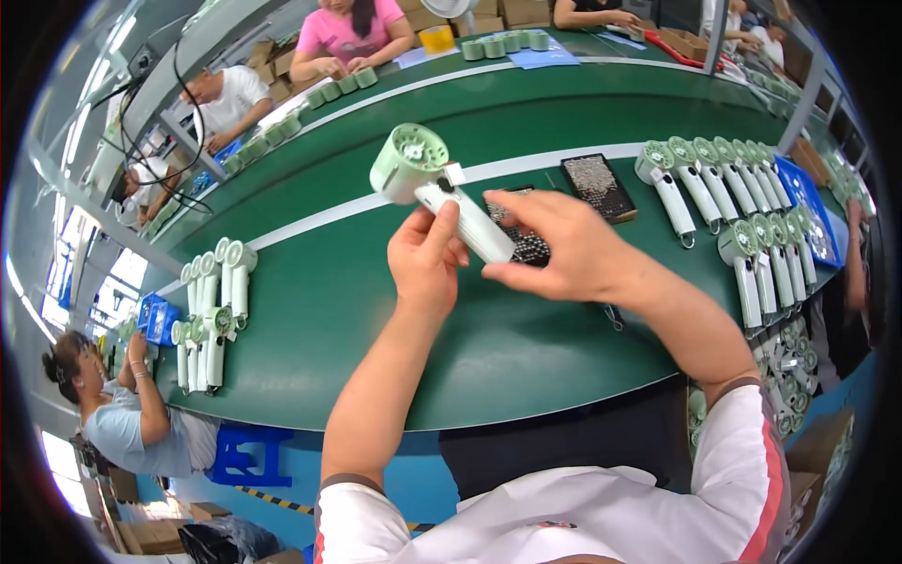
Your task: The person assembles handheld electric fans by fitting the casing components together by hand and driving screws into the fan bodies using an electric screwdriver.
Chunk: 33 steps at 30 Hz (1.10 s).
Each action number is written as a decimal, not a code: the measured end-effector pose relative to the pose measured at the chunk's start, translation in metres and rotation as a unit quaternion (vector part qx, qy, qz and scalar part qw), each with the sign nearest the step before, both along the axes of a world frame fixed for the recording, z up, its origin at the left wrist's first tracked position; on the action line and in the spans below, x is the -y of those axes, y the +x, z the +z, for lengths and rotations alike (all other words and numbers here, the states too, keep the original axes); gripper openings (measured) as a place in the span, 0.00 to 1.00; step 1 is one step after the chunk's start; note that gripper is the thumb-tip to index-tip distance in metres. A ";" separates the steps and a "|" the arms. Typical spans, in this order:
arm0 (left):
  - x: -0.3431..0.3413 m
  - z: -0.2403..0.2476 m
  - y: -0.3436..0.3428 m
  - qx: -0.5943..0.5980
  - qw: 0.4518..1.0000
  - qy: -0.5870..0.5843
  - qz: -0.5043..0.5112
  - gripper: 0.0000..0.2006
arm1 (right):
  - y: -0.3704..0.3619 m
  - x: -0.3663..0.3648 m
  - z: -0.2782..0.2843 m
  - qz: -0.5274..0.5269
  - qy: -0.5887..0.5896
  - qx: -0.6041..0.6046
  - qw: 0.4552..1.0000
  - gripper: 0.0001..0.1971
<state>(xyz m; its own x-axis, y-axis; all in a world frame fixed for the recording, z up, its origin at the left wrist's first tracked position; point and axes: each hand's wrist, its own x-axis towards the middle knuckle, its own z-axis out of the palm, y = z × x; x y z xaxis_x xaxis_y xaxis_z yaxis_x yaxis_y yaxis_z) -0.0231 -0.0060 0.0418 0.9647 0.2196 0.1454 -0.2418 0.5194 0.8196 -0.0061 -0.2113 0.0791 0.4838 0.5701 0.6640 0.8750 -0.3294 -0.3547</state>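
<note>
A handheld fan [474, 226] with a pale green round head and a white handle is held tilted over the green bench, its head up to the left. My left hand [425, 254] grips the handle just below the head, thumb on top. My right hand [573, 240] is beside the handle's lower end, thumb and fingers spread apart; whether they touch it I cannot tell. Behind the handle and partly hidden lies a black tray of small metal parts [532, 246]. A second dark tray of small parts [598, 184] lies farther right.
Rows of similar fans stand on the right [714, 179] and left [211, 282] of the green bench [319, 320]. A blue bin [810, 211] is at the right edge. Across a white rail, co-workers handle green fan heads [343, 85]. A blue stool [252, 456] stands at lower left.
</note>
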 end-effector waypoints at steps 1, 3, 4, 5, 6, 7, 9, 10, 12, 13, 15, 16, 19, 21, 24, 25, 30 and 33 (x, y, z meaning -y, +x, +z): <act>0.006 -0.005 -0.005 -0.006 1.000 -0.003 -0.006 0.14 | -0.008 -0.003 -0.006 -0.001 0.003 -0.019 1.000 0.40; 0.016 -0.011 -0.014 -0.028 0.999 0.000 0.025 0.13 | -0.013 -0.004 -0.024 -0.028 -0.031 0.004 0.999 0.38; 0.016 -0.016 -0.017 -0.016 1.000 0.001 0.013 0.13 | -0.016 -0.004 -0.030 -0.033 -0.032 -0.005 0.999 0.38; 0.016 -0.019 -0.019 -0.025 1.000 0.000 0.009 0.13 | -0.018 -0.005 -0.036 -0.034 -0.021 0.003 0.999 0.36; 0.016 -0.022 -0.021 -0.009 1.000 0.000 0.000 0.12 | -0.020 -0.005 -0.040 -0.035 -0.010 0.010 0.999 0.34; 0.016 -0.024 -0.021 0.008 1.000 -0.001 -0.010 0.12 | -0.021 -0.004 -0.043 -0.041 -0.011 0.003 0.999 0.34; 0.013 -0.025 -0.023 0.034 0.998 -0.006 -0.043 0.13 | -0.021 -0.001 -0.043 -0.015 0.037 0.010 0.999 0.31; 0.011 -0.025 -0.024 0.069 0.995 -0.010 -0.067 0.14 | -0.019 0.001 -0.041 -0.019 0.037 0.007 0.999 0.31; 0.011 -0.027 -0.025 0.070 0.994 -0.010 -0.078 0.16 | -0.017 0.005 -0.036 0.011 0.049 0.012 0.999 0.30; 0.009 -0.027 -0.026 0.073 0.994 -0.009 -0.085 0.18 | -0.017 0.007 -0.034 0.008 0.051 0.009 0.999 0.30; 0.002 -0.034 -0.024 0.088 0.987 0.004 -0.137 0.22 | -0.018 0.010 -0.032 0.055 0.050 -0.020 0.997 0.29; 0.000 -0.034 -0.022 0.098 0.981 0.011 -0.166 0.24 | -0.018 0.011 -0.034 0.053 0.053 -0.023 0.997 0.29; -0.002 -0.031 -0.017 0.112 0.971 0.032 -0.209 0.28 | -0.018 0.011 -0.040 0.074 0.060 -0.013 0.995 0.28; -0.004 -0.031 -0.016 0.127 0.959 0.043 -0.250 0.26 | -0.018 0.009 -0.045 0.127 0.087 -0.027 0.988 0.27; -0.003 -0.034 -0.015 0.166 0.946 0.050 -0.275 0.28 | -0.022 0.008 -0.046 0.156 0.091 -0.082 0.980 0.27; -0.005 -0.034 -0.013 0.193 0.932 0.043 -0.302 0.27 | -0.024 0.007 -0.045 0.159 0.094 -0.084 0.979 0.27; -0.017 -0.044 -0.003 0.225 0.921 0.104 -0.302 0.26 | -0.026 0.013 -0.038 0.111 0.014 -0.080 0.990 0.21; -0.011 -0.048 -0.001 0.249 0.918 0.130 -0.281 0.26 | -0.026 0.012 -0.040 0.045 -0.001 0.000 0.999 0.20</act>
<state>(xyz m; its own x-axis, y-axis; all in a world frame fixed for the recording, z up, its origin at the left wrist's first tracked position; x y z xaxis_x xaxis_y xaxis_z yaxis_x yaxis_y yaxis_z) -0.0245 0.0047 -0.0064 0.7142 -0.3970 0.5765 -0.3742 0.4795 0.7938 -0.0323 -0.2230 0.0391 0.4298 0.6125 0.6634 0.9015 -0.2495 -0.3537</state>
